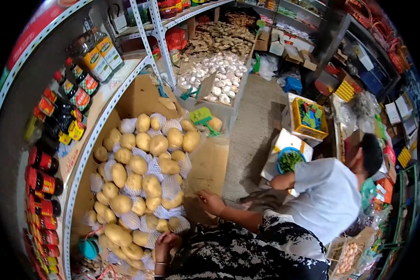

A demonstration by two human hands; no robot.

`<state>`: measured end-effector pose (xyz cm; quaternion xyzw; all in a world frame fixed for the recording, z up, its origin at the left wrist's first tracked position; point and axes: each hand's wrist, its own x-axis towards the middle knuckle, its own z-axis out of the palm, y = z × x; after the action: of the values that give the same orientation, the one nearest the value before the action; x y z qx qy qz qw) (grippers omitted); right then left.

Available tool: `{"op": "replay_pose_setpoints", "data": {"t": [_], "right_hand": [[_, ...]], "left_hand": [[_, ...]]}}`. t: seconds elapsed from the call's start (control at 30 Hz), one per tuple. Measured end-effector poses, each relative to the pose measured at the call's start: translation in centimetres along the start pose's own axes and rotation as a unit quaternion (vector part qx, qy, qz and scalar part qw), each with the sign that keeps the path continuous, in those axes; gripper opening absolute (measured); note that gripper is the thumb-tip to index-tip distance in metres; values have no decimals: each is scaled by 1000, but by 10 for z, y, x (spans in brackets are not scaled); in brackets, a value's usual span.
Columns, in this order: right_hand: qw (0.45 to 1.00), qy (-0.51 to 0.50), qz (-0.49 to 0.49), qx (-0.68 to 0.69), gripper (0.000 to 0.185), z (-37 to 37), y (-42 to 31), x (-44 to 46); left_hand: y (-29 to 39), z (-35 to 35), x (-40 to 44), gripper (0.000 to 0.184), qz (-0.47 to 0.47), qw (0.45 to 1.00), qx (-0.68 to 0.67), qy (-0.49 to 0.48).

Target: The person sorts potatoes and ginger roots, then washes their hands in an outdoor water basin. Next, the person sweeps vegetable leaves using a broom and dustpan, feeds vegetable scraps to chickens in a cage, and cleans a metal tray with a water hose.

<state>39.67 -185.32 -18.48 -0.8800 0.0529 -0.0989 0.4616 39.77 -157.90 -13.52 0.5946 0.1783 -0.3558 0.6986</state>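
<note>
A big heap of potatoes [151, 186], several in white foam net sleeves [155, 170], fills a cardboard-lined bin. At the heap's lower right edge is my left hand [168, 243], its fingers curled in; whatever may be inside them is hidden. My right hand [211, 202] hovers over the bare cardboard [212, 163] right of the heap, fingers loosely apart and nothing visible in them. A green price tag [200, 115] stands at the far right corner of the potatoes.
Sauce bottles [81, 95] line a metal shelf [98, 112] at left. Garlic [224, 79] and ginger [224, 39] lie beyond the potatoes. On the right, a person in a grey shirt [329, 196] sits by a blue basin [279, 161] of greens. Eggs [347, 259] lie lower right.
</note>
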Motion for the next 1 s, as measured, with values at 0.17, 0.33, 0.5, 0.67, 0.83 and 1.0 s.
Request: {"op": "replay_pose_setpoints", "data": {"t": [0.17,0.33,0.5,0.67,0.83,1.0], "right_hand": [[997,18,67,45,20,-1,-2,35],[998,-22,45,23,21,-2,11,47],[999,-29,31,25,21,-14,29,51],[996,-51,69,5,19,-42,50,61],[997,-23,59,-35,15,-80,78,76],[992,-31,114,-49,18,-124,97,76]], "left_hand": [[22,14,14,26,-30,999,22,36],[28,28,31,26,-36,998,24,40],[23,44,45,29,-47,999,8,20],[13,63,67,32,-50,999,-1,20],[18,107,90,31,-59,997,-10,47],[27,151,105,31,-39,999,22,13]]}}
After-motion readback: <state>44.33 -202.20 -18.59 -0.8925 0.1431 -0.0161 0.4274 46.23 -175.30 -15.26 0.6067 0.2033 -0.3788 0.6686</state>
